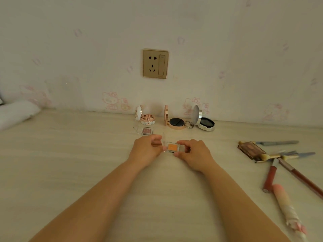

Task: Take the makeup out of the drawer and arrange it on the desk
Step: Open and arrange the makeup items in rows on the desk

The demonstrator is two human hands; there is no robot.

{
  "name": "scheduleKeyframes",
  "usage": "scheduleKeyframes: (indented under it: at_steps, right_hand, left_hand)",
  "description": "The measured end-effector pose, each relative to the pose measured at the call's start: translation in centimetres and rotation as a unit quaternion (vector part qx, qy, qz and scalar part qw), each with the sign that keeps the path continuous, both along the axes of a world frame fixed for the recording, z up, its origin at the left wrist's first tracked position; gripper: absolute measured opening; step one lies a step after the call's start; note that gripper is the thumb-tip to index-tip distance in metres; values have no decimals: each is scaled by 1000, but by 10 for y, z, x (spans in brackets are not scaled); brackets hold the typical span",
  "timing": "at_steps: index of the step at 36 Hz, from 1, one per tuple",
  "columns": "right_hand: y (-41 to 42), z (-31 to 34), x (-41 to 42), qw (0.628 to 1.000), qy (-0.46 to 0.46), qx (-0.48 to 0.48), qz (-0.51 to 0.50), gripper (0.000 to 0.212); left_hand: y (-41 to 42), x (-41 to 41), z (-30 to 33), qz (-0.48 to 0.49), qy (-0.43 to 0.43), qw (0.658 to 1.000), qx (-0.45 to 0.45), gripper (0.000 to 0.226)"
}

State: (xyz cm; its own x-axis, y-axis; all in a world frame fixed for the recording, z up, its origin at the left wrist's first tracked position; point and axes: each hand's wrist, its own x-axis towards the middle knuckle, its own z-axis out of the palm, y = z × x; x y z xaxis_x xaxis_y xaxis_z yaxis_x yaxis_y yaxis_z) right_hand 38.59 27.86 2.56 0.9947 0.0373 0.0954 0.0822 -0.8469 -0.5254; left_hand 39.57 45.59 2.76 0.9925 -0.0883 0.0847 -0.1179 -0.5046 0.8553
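At the counter's [70, 163] middle, the left hand [146, 149] pinches the clear lid of a small orange eyeshadow case [173, 147]; the right hand [192, 152] pinches its right end; open compacts [176, 123] stand beyond; brushes [279, 154] lie far right.

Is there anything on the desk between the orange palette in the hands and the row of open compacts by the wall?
Partly. The orange palette, held by the left hand and right hand, has a small pink palette lying ahead to its left. Straight ahead, toward the rose-gold compact, the desk shows nothing in between.
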Motion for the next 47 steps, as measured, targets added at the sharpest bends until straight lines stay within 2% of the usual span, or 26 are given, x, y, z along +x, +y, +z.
scheduleKeyframes:
  at_steps: [10,17,33,47]
  right_hand:
    - [-2,2,17,999,17,-13,-32,52]
    - [-3,3,32,998,28,-29,-54,52]
    - [-1,3,49,995,19,-94,-35,49]
    - [-1,4,42,996,8,-75,-39,54]
  left_hand:
    - [-17,9,-3,87,-20,995,51,28]
    - [-26,22,-1,120,-17,988,94,26]
    - [-30,32,-1,152,-57,979,127,22]
    - [-31,26,0,157,-72,975,143,23]
